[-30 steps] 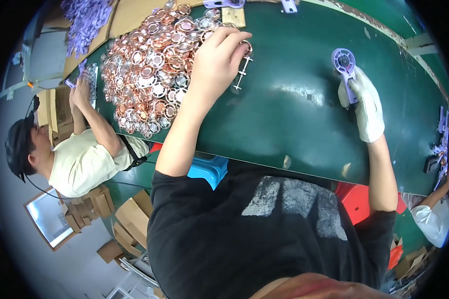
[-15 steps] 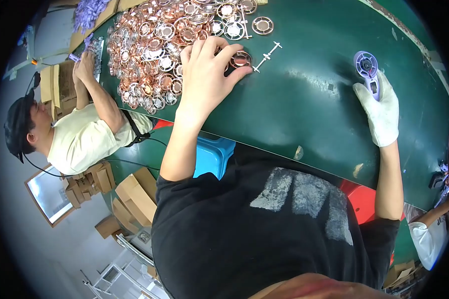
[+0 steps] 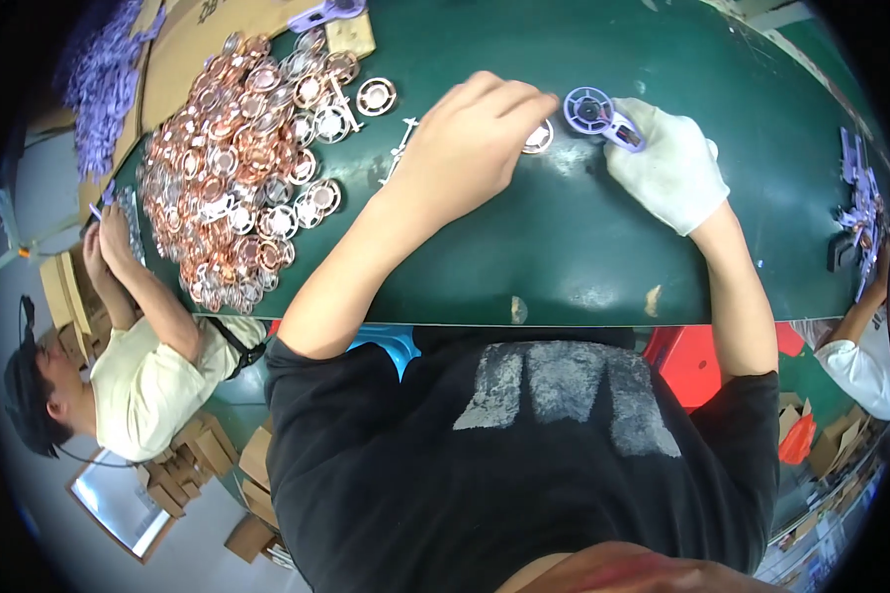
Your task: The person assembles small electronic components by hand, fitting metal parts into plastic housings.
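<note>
Evidently, precision matters at this point: the bare left hand [image 3: 477,138] is drawn narrow, fingertips on a copper-rimmed disc [image 3: 538,137], though its thumb is hidden and the firmness of the pinch cannot be told. Just to the right, the gloved right hand [image 3: 667,163] is closed round the handle of a purple round-headed part [image 3: 589,110], head toward the disc, both above the green table [image 3: 524,262]. Good handling here likely means keeping the purple head steady, gloved fingers clear of its rim, and gripping the disc by its edge, not its face. The thin pale strip [image 3: 401,150] lies beside the left hand, near the heap of round pieces [image 3: 232,188]; the wrist had best avoid catching it.
</note>
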`<state>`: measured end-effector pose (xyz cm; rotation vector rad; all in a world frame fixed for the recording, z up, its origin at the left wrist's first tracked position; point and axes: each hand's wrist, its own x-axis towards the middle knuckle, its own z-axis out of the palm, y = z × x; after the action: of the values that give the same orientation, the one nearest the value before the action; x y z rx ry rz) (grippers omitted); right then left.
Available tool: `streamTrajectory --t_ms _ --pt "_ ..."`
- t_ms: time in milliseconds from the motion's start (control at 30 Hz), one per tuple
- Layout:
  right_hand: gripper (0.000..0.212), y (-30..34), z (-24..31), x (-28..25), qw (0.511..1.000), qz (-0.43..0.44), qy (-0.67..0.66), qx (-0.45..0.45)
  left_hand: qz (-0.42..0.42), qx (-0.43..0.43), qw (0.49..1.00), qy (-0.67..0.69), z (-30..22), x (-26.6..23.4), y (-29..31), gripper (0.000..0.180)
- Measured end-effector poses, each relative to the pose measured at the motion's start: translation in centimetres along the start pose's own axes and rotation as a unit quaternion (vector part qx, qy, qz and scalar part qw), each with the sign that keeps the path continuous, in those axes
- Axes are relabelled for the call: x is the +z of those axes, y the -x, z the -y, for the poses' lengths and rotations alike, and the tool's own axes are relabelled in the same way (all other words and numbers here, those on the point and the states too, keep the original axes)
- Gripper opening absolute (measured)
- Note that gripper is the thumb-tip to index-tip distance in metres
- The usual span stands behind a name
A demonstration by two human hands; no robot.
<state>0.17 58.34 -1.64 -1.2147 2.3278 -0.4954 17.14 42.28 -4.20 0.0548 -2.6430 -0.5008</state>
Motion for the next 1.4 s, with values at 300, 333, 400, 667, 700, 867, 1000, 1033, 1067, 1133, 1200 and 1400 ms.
streamTrajectory --t_ms 300,333,400,667,700,867,1000,1033,1067,1133,1200,1400 --pt "0.048 -0.2 -0.6 -0.5 1.0 0.0 0.0 0.0 -0.017 -0.106 0.993 -0.058 -0.3 1.9 1.2 0.054" --pt "0.047 -0.2 -0.7 -0.6 1.0 0.001 -0.004 -0.006 -0.013 -0.09 0.995 -0.032 0.0 2.1 1.3 0.052" --pt "0.046 -0.1 -0.7 -0.4 1.0 0.002 -0.009 -0.006 -0.006 -0.09 0.995 -0.041 -0.2 1.8 1.3 0.053" --pt "0.042 0.1 -0.6 -0.2 1.0 -0.006 -0.009 -0.004 -0.007 -0.107 0.993 -0.04 -1.4 1.6 1.3 0.066" --pt "0.041 0.1 -0.7 -0.3 1.0 -0.009 -0.009 -0.018 -0.004 -0.106 0.993 -0.055 -1.5 1.6 1.3 0.064" --pt "0.038 0.5 -0.7 -0.1 0.998 0.0 -0.053 -0.032 -0.072 -0.048 0.996 0.027 -0.9 1.7 1.3 0.056" --pt "0.035 1.5 0.7 0.0 0.988 0.116 -0.098 -0.038 -0.122 -0.005 0.987 0.1 -1.6 1.9 0.6 0.062" --pt "0.034 1.7 1.0 -0.1 0.982 0.134 -0.126 -0.032 -0.114 -0.014 0.985 0.128 -1.8 1.9 0.5 0.062" --pt "0.034 1.8 1.2 -0.1 0.976 0.151 -0.153 -0.026 -0.113 -0.016 0.985 0.128 -2.0 2.0 0.7 0.062" --pt "0.037 1.8 0.8 0.0 0.97 0.172 -0.168 -0.028 -0.131 -0.069 0.963 0.223 -2.3 2.1 0.9 0.063" --pt "0.04 2.0 0.4 0.4 0.957 0.151 -0.24 -0.055 -0.146 -0.038 0.966 0.21 -1.9 2.1 0.6 0.063" --pt "0.043 2.1 -0.1 0.6 0.953 0.161 -0.248 -0.064 -0.117 -0.036 0.967 0.224 -2.3 1.7 0.7 0.062"
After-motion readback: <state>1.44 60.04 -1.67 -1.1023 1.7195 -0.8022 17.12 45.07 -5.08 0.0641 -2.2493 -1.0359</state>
